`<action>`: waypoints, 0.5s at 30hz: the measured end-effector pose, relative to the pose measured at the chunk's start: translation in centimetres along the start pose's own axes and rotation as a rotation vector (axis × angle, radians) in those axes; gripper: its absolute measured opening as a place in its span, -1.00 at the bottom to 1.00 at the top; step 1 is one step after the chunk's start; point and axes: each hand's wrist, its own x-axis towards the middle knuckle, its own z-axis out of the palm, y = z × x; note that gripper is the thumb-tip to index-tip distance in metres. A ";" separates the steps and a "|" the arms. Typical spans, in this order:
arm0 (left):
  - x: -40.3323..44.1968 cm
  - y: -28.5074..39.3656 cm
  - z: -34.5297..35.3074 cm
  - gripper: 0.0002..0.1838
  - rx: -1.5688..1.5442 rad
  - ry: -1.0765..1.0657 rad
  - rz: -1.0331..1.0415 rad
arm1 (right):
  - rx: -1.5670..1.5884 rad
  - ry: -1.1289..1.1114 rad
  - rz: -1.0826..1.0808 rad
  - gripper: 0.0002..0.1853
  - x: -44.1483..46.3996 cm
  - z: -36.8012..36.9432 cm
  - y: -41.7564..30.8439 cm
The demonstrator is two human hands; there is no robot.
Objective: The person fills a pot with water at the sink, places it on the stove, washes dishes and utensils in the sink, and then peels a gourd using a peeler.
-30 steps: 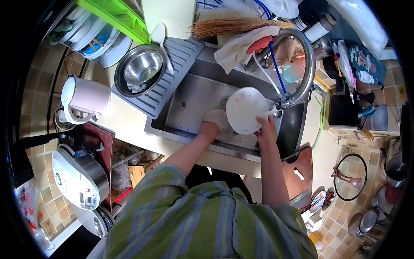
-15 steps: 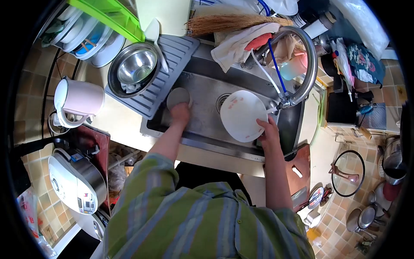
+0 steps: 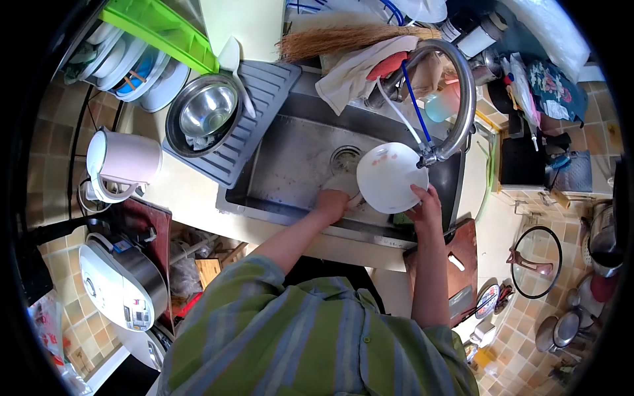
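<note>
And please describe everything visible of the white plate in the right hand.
The white plate is roundish and smooth, perhaps ceramic, with small reddish marks toward its upper edge. Its marked face is turned to the camera. The right hand grips its lower-right rim, above the sink, beside the tap; contact between them is unclear.

A rounded white dish [image 3: 389,177] marked with reddish patches near its far edge is held by the rim in the right hand [image 3: 426,206], while a pale, blurred dish [image 3: 343,183] extends beyond the left hand [image 3: 332,204], partly covered by it.
</note>
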 end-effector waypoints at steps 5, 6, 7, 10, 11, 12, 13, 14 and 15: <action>-0.9 -4.7 -0.1 -0.71 0.109 -0.037 -0.137 | 0.189 -0.207 0.077 -0.46 3.2 -0.3 4.6; -1.4 -5.3 -0.6 -0.68 0.079 -0.057 -0.168 | 0.273 -0.211 0.138 -0.46 3.6 -0.4 5.1; -2.2 -5.3 -1.5 -0.65 0.023 -0.024 -0.147 | 0.301 -0.213 0.148 -0.47 3.3 -0.5 5.3; -2.9 -4.5 -3.9 -0.52 -0.331 0.020 -0.125 | 0.394 -0.219 0.137 -0.48 2.8 -1.5 5.8; -2.2 -4.3 -4.7 -0.46 -0.570 -0.006 -0.150 | 0.432 -0.222 0.110 -0.48 3.3 -2.2 6.2; -1.9 -3.9 -5.3 -0.39 -0.808 -0.037 -0.175 | 0.470 -0.224 0.084 -0.47 3.9 -2.8 6.9; -2.6 -2.4 -6.7 -0.36 -1.149 -0.084 -0.168 | 0.501 -0.219 0.072 -0.48 4.9 -2.9 7.9; -3.2 -0.5 -7.9 -0.32 -1.488 -0.136 -0.158 | 0.533 -0.214 0.058 -0.48 6.3 -2.4 8.8; -3.4 1.2 -8.8 -0.28 -1.826 -0.191 -0.146 | 0.564 -0.211 0.042 -0.49 7.1 -1.8 9.2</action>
